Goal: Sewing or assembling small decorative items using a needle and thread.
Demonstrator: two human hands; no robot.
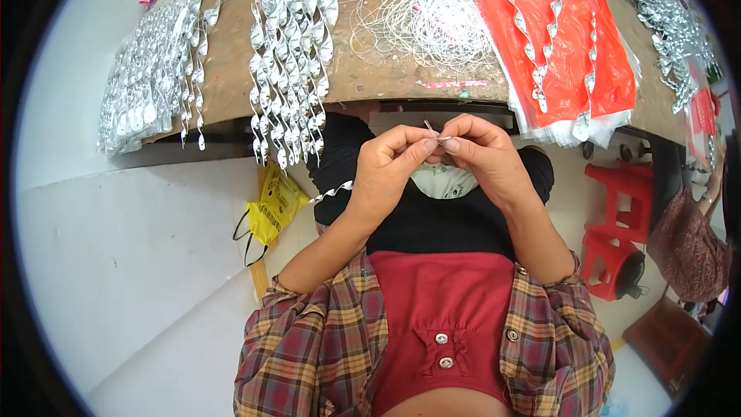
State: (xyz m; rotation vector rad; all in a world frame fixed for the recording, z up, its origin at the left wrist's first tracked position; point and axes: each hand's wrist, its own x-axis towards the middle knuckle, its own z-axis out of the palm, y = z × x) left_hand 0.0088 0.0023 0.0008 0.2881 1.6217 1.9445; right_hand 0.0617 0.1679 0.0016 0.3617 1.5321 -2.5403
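Note:
Over my lap, just off the table's front edge, my two hands meet at the fingertips. My left hand (394, 162) is closed in a pinch, with a thin silvery end (429, 126) standing up from its fingers. A silver twisted strip (333, 191) shows beside my left wrist; the stretch between it and the fingers is hidden behind the hand. My right hand (482, 156) is also closed, pinching a thin white string (444, 139) against the left fingertips. How string and strip join is too small to make out.
On the brown table (370, 85) hang silver spiral strips (289, 62), with a packed bundle (150, 77) farther left. A tangle of white string (440, 23) lies mid-table, beside red and clear plastic bags (571, 54). Red stools (617, 216) and a yellow bag (275, 205) are below.

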